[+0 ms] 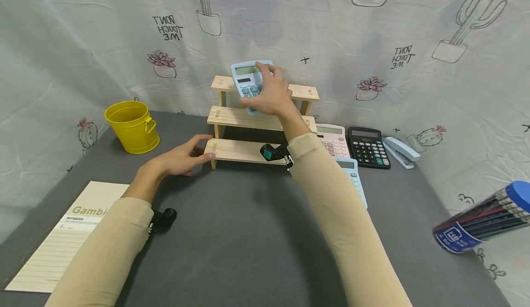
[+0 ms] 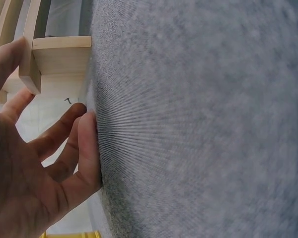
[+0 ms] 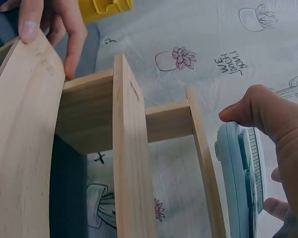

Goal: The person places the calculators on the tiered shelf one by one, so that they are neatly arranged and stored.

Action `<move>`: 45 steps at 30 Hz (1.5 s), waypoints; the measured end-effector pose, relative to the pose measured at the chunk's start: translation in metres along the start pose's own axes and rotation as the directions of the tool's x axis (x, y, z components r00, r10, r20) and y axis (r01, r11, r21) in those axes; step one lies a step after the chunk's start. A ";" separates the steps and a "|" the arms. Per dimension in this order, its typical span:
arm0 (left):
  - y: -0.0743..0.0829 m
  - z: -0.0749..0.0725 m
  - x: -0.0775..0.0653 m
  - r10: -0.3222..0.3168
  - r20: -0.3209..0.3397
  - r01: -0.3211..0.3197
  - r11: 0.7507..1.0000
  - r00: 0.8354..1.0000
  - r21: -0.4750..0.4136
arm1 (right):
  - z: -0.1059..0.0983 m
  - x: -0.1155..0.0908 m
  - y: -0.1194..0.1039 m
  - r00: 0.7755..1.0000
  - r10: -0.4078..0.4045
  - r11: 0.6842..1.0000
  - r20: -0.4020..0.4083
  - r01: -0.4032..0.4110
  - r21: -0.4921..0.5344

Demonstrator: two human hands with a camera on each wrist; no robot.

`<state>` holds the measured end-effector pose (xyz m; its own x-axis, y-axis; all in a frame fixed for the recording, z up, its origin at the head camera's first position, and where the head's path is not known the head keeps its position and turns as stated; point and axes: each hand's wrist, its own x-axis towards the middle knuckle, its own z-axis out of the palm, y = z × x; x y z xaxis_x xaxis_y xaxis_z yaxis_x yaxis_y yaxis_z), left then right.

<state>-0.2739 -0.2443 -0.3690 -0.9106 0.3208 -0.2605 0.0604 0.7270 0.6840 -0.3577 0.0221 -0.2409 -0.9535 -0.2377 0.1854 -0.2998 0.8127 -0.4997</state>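
My right hand (image 1: 271, 91) grips a light blue calculator (image 1: 247, 85) by its sides, with screen and keys facing me. The calculator is upright and slightly tilted, in front of the top step of a three-step wooden shelf (image 1: 244, 150). In the right wrist view the calculator (image 3: 232, 173) shows edge-on, close to the top board. My left hand (image 1: 179, 158) pinches the left end of the lowest step between thumb and index finger. The other fingers rest near the grey tabletop in the left wrist view, beside the shelf's wooden leg (image 2: 62, 52).
Right of the shelf lie a pink calculator (image 1: 333, 140), another blue calculator (image 1: 353, 178), a black calculator (image 1: 367, 147) and a light blue stapler (image 1: 400, 152). A pencil tub (image 1: 459, 238) is farther right. On the left are a yellow bucket (image 1: 132, 127) and a notebook (image 1: 62, 247).
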 end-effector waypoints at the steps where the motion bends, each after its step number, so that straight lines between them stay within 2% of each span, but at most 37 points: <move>1: 0.000 0.000 0.000 0.002 0.002 -0.002 1.000 1.000 -0.001 | 0.001 0.001 -0.001 1.000 0.006 1.000 0.000 -0.006 0.005; 16: -0.004 0.001 -0.002 0.036 -0.009 -0.036 0.999 0.999 0.005 | 0.018 0.017 -0.025 0.995 0.096 0.995 -0.014 -0.097 -0.015; 23: -0.005 0.001 0.000 0.049 -0.011 -0.049 0.999 0.999 0.004 | 0.023 0.020 -0.032 0.987 0.154 0.985 -0.048 -0.157 -0.065; 26: -0.007 0.001 0.000 0.062 -0.010 -0.062 0.998 0.998 0.001 | 0.020 0.019 -0.032 0.991 0.134 0.984 -0.016 -0.135 -0.115; 29: -0.009 0.000 -0.001 0.066 -0.008 -0.066 0.998 0.998 0.001 | 0.013 0.017 -0.031 0.993 0.086 0.981 0.077 -0.070 -0.183; 32: -0.010 -0.001 -0.002 0.066 -0.009 -0.066 0.998 0.998 0.005 | 0.007 0.016 -0.030 0.985 0.044 0.978 0.164 -0.008 -0.210; 34: -0.011 -0.001 -0.002 0.066 -0.009 -0.066 0.998 0.998 0.008 | 0.005 0.015 -0.028 0.980 0.034 0.978 0.194 0.007 -0.208; 36: -0.012 -0.001 -0.003 0.066 -0.008 -0.066 0.998 0.998 0.011 | 0.007 0.014 -0.026 0.981 0.033 0.982 0.193 0.004 -0.190; 41: -0.012 -0.001 -0.002 0.061 -0.004 -0.061 0.998 0.998 0.013 | 0.014 0.013 -0.021 0.991 0.041 0.990 0.129 -0.024 -0.136; 45: -0.011 -0.001 -0.003 0.056 -0.003 -0.056 0.998 0.998 0.009 | 0.017 0.013 -0.019 0.994 0.043 0.990 0.102 -0.029 -0.134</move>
<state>-0.2727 -0.2539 -0.3752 -0.9071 0.3593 -0.2194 0.1152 0.7130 0.6916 -0.3644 -0.0054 -0.2430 -0.9638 -0.2554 0.0765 -0.2648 0.8834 -0.3866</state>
